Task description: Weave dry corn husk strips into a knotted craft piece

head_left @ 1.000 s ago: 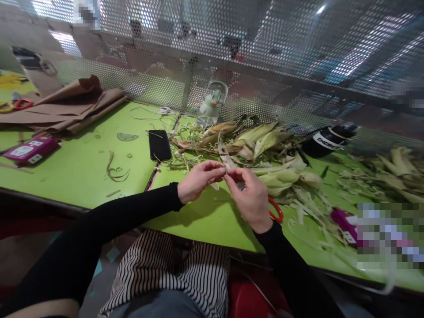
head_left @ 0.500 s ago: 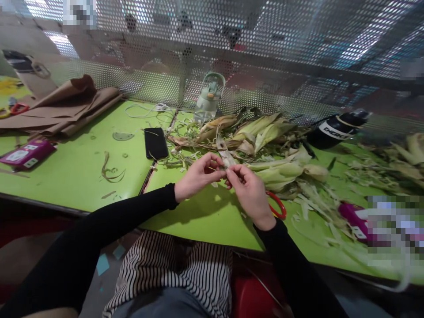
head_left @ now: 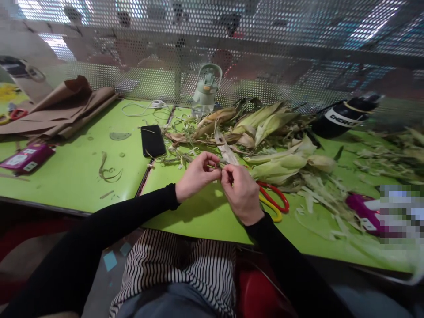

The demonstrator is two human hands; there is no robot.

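Observation:
My left hand (head_left: 199,173) and my right hand (head_left: 241,191) meet over the green table, thumbs and fingers pinched close together. Between the fingertips is a thin piece of corn husk (head_left: 217,166), mostly hidden by the fingers. Just beyond them a pale, dry husk strip (head_left: 226,150) points away toward the pile; whether it joins the held piece I cannot tell. Scissors with red and yellow handles (head_left: 276,198) lie beside my right wrist, partly under husks. Pale green corn husks (head_left: 281,170) lie close to my right hand.
Behind the hands spreads a pile of husks (head_left: 261,123). A black phone (head_left: 153,141) lies left, a pale green bottle (head_left: 204,95) behind, a black bottle (head_left: 342,118) at right. Brown paper (head_left: 69,106) and a purple box (head_left: 28,158) are far left. A perforated metal screen (head_left: 149,57) borders the table.
My right hand has shifted left and its fingers have curled more closely against my left fingertips. More of the scissors, including the yellow handle, now shows.

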